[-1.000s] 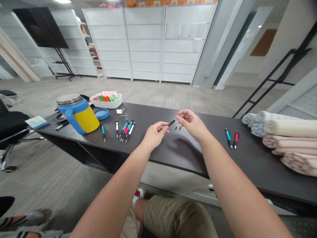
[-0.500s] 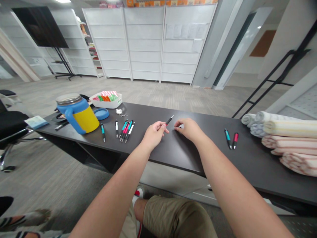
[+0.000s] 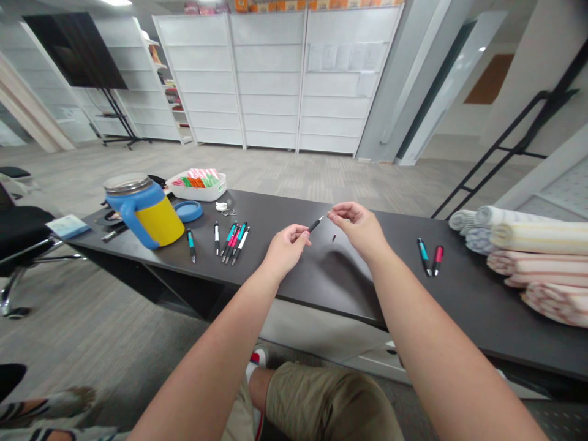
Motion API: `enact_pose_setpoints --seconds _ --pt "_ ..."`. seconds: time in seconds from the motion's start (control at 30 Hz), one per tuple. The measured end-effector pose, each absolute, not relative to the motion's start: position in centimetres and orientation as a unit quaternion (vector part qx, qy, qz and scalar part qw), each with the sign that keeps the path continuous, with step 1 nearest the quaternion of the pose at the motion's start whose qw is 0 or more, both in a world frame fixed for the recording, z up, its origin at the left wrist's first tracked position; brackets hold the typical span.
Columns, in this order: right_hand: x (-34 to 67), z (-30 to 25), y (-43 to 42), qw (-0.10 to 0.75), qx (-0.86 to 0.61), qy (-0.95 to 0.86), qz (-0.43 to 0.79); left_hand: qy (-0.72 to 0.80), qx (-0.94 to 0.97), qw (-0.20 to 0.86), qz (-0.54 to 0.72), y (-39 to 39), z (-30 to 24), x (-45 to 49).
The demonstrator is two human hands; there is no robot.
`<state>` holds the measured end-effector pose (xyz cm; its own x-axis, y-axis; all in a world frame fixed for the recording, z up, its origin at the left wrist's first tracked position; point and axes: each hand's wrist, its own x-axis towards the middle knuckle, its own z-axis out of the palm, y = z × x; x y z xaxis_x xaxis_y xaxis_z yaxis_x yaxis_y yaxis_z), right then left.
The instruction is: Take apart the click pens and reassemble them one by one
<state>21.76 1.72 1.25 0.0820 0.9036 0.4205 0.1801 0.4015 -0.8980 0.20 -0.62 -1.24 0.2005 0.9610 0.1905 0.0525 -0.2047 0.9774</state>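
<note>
My left hand (image 3: 288, 248) is closed around a pen (image 3: 315, 225) with a black grip, its thin metallic tip pointing up and to the right. Just beyond that tip, my right hand (image 3: 356, 223) has thumb and forefinger pinched together; whatever is between them is too small to make out. Below the right fingers, a small dark, shiny piece (image 3: 334, 237) rests on the dark desk (image 3: 294, 288). Left of my hands lies a group of pens (image 3: 236, 242) in several colours. A white pen (image 3: 217, 239) and a teal pen (image 3: 191, 246) lie separately beside them.
To the right are a teal pen (image 3: 423, 257), a red pen (image 3: 438, 261) and a stack of rolled cloths (image 3: 537, 257). At the left stand a blue-yellow mug (image 3: 147, 211), a blue lid (image 3: 188, 211) and a white basket (image 3: 202, 191) of colourful packets.
My right hand has risen from the desk to near the pen tip. The small piece now shows on the desk where those fingers were. My left hand has barely moved.
</note>
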Motion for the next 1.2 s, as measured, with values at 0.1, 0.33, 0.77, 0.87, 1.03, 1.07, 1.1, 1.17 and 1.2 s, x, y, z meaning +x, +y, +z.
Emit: enact_pose_setpoints --seconds 0.1,0.33,0.77,0.87,1.03,1.07,1.1,1.17,1.2 --pt "21.8 1.2 1.6 0.591 -0.424 -0.598 0.338 0.416 0.617 0.465 0.479 -0.5 -1.3 0.2" --pt "21.4 1.5 1.1 0.544 -0.424 -0.628 0.361 0.405 0.625 0.46 0.483 -0.7 -1.3 0.3" --pt "21.8 2.2 0.5 0.45 -0.464 -0.691 0.323 0.433 0.68 0.341 0.484 -1.1 -0.5 -0.2" --pt "21.5 2.2 0.3 0.43 -0.467 -0.714 0.296 0.435 0.706 0.292 0.477 -1.1 -0.7 -0.3" --pt "21.3 1.9 0.1 0.406 -0.465 -0.738 0.272 0.427 0.736 0.243 0.465 -1.3 -0.7 -0.2" --pt "21.3 1.8 0.1 0.399 -0.47 -0.739 0.27 0.428 0.74 0.236 0.462 -1.4 -0.6 -0.2" --pt "21.3 1.7 0.1 0.391 -0.478 -0.74 0.268 0.431 0.743 0.23 0.457 -1.4 -0.5 -0.2" --pt "21.3 1.6 0.2 0.379 -0.492 -0.738 0.264 0.438 0.749 0.22 0.445 -1.6 -0.3 -0.1" --pt "21.3 1.6 0.2 0.376 -0.497 -0.737 0.261 0.442 0.752 0.214 0.44 -1.7 -0.2 -0.1"
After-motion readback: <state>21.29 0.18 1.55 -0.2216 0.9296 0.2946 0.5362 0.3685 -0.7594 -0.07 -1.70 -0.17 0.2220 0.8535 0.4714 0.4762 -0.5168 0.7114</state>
